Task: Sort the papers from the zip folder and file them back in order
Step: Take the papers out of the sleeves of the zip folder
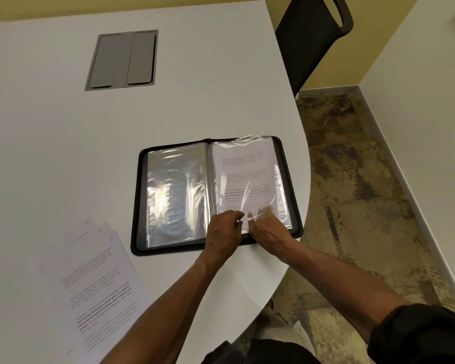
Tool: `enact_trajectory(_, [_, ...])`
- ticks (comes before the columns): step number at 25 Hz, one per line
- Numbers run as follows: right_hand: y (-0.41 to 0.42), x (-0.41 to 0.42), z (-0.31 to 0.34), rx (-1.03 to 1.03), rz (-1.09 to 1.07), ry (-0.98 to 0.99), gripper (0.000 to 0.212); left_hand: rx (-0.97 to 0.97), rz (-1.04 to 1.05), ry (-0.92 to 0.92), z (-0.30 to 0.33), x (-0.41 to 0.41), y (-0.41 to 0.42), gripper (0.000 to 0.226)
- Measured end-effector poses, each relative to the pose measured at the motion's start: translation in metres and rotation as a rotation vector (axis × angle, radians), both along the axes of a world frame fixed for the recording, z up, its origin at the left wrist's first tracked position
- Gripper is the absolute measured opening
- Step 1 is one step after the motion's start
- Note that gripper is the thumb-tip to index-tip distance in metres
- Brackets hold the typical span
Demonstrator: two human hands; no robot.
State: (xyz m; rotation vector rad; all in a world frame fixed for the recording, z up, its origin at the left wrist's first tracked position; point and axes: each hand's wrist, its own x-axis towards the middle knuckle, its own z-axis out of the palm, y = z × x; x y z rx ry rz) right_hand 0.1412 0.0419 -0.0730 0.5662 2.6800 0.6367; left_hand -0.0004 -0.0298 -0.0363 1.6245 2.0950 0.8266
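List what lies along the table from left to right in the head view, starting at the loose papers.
Loose papers → empty plastic sleeve on the zip folder's left half → left hand → right hand → table edge → patterned carpet.

Your zip folder (216, 195) lies open on the table (50, 153), near its right edge. A printed sheet (243, 179) sits in the right-hand sleeve. Loose papers (95, 285) fan out left of and nearer than the folder. A cable hatch (122, 60) is set in the tabletop behind; a chair (310, 35) stands beyond the far right edge.
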Motion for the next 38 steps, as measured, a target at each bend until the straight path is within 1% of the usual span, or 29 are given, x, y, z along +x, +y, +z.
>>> enact_trajectory(3, [0.002, -0.002, 0.015, -0.130, 0.040, -0.028, 0.040, -0.012, -0.003, -0.017, -0.007, -0.001, -0.005, 0.024])
enact_trajectory(5, [0.001, 0.000, 0.021, -0.163, 0.043, 0.022, 0.027, -0.012, -0.006, -0.027, -0.010, -0.001, -0.011, 0.029])
enact_trajectory(7, [-0.002, 0.009, 0.021, -0.232, 0.060, 0.059, 0.021, -0.014, 0.004, -0.036, -0.015, 0.000, -0.021, 0.036])
enact_trajectory(10, [-0.010, 0.028, 0.023, -0.269, 0.111, 0.141, 0.009, -0.073, 0.080, -0.066, -0.026, -0.003, -0.043, 0.041])
enact_trajectory(13, [-0.016, 0.039, 0.021, -0.246, 0.150, 0.228, 0.020, -0.141, 0.146, -0.112, -0.036, -0.003, -0.066, 0.040])
enact_trajectory(17, [-0.018, 0.055, 0.014, -0.267, 0.137, 0.312, 0.015, -0.234, 0.239, -0.257, -0.042, 0.000, -0.082, 0.044])
enact_trajectory(20, [-0.022, 0.071, 0.012, -0.299, 0.126, 0.346, 0.013, -0.339, 0.220, -0.338, -0.040, 0.003, -0.083, 0.051])
enact_trajectory(22, [-0.034, 0.080, 0.012, -0.333, 0.115, 0.387, 0.012, -0.404, 0.270, -0.430, -0.030, 0.003, -0.080, 0.053])
enact_trajectory(25, [-0.066, 0.085, 0.015, -0.423, 0.024, 0.485, 0.015, -0.469, 0.428, -0.712, -0.020, 0.005, -0.081, 0.056])
enact_trajectory(27, [-0.089, 0.087, 0.022, -0.511, -0.029, 0.566, 0.010, -0.478, 0.520, -0.872, -0.018, 0.001, -0.086, 0.061])
enact_trajectory(28, [-0.100, 0.089, 0.027, -0.560, -0.036, 0.608, 0.004, -0.484, 0.550, -0.917, -0.021, -0.003, -0.090, 0.060])
enact_trajectory(29, [-0.109, 0.092, 0.031, -0.616, -0.057, 0.640, 0.005, -0.501, 0.566, -0.956, -0.025, -0.008, -0.095, 0.055])
enact_trajectory(30, [-0.117, 0.095, 0.036, -0.669, -0.101, 0.664, 0.013, -0.527, 0.565, -1.004, -0.027, -0.013, -0.099, 0.047])
enact_trajectory(31, [-0.123, 0.098, 0.039, -0.736, -0.192, 0.689, 0.023, -0.560, 0.547, -1.057, -0.029, -0.018, -0.104, 0.045])
enact_trajectory(32, [-0.126, 0.099, 0.042, -0.808, -0.332, 0.738, 0.036, -0.587, 0.521, -1.105, -0.028, -0.021, -0.111, 0.043])
enact_trajectory(34, [-0.127, 0.094, 0.051, -0.924, -0.763, 0.873, 0.055, -0.597, 0.472, -1.184, -0.023, -0.025, -0.125, 0.042])
enact_trajectory(36, [-0.125, 0.085, 0.060, -1.070, -1.270, 0.957, 0.060, -0.583, 0.470, -1.266, -0.015, -0.025, -0.140, 0.040])
enact_trajectory(37, [-0.125, 0.082, 0.061, -1.220, -1.493, 1.026, 0.058, -0.586, 0.483, -1.296, -0.010, -0.024, -0.146, 0.040])
enact_trajectory(38, [-0.125, 0.082, 0.059, -1.397, -1.666, 1.115, 0.052, -0.594, 0.489, -1.320, -0.006, -0.023, -0.153, 0.040])
